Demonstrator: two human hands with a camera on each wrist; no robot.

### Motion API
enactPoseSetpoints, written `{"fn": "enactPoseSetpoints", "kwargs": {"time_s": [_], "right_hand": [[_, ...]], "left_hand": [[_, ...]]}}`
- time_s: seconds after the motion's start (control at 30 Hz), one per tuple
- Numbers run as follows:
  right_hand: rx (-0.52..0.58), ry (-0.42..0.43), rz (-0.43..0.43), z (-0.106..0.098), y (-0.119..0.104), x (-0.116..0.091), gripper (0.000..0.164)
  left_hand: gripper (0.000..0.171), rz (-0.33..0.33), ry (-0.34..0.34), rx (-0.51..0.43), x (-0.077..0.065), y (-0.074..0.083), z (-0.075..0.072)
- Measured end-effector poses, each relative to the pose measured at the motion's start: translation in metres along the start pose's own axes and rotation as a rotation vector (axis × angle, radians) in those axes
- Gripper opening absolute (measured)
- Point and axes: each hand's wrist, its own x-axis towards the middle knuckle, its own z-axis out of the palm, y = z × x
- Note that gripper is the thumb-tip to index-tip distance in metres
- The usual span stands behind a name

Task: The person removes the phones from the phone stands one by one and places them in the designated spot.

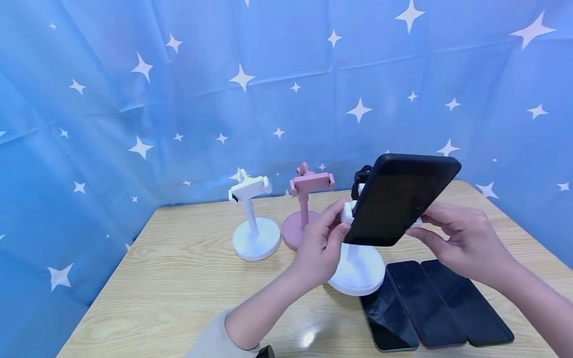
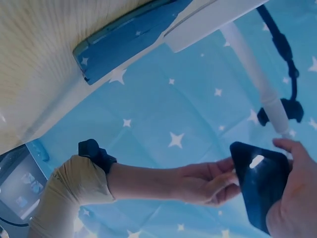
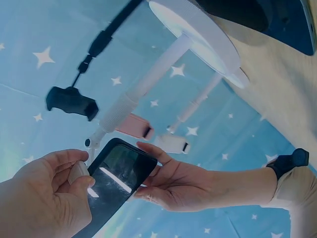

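A black phone (image 1: 403, 199) sits tilted at the head of a white phone stand (image 1: 358, 273), its dark screen facing up. My left hand (image 1: 320, 246) pinches the white clamp end (image 1: 347, 213) at the phone's left edge. On the opposite edge, my right hand (image 1: 461, 236) pinches the other clamp end (image 3: 78, 173) between thumb and fingers. In the right wrist view the stand's white stem (image 3: 153, 74) runs from the round base to the phone. The phone hides most of the clamp in the head view.
Behind stand another white phone stand (image 1: 255, 238), a pink phone stand (image 1: 312, 184) and a black holder (image 1: 360, 179), partly hidden. Three dark phones (image 1: 425, 303) lie side by side at front right. A blue star-patterned curtain (image 1: 201, 99) hangs behind the wooden table (image 1: 179, 288).
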Motion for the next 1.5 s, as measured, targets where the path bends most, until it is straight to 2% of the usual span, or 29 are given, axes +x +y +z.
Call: {"fn": "enactPoseSetpoints", "kwargs": {"time_s": [0.2, 0.3, 0.43, 0.53, 1.07, 1.3, 1.5], "right_hand": [[0.039, -0.032, -0.025, 0.015, -0.004, 0.005, 0.044], [0.024, -0.044, -0.013, 0.021, -0.008, 0.007, 0.042], [0.056, -0.037, -0.027, 0.03, -0.009, 0.009, 0.037], [0.103, -0.029, -0.056, 0.037, -0.008, 0.008, 0.033], [0.094, -0.076, -0.046, 0.051, -0.011, -0.001, 0.03], [0.073, -0.085, -0.039, 0.054, -0.017, -0.003, 0.031], [0.099, -0.091, -0.024, 0.057, -0.022, -0.005, 0.026]], "left_hand": [[0.032, -0.019, 0.026, -0.007, -0.015, 0.0, -0.012], [0.031, -0.013, 0.038, 0.005, -0.021, 0.0, -0.017], [0.029, 0.013, 0.056, 0.021, -0.03, 0.001, -0.024], [0.029, 0.004, 0.061, 0.014, -0.035, 0.001, -0.028], [0.027, -0.025, 0.061, -0.033, -0.055, -0.003, -0.033], [0.027, 0.033, 0.066, -0.079, -0.062, -0.004, -0.033], [0.028, 0.08, 0.072, -0.083, -0.067, -0.005, -0.033]]}}
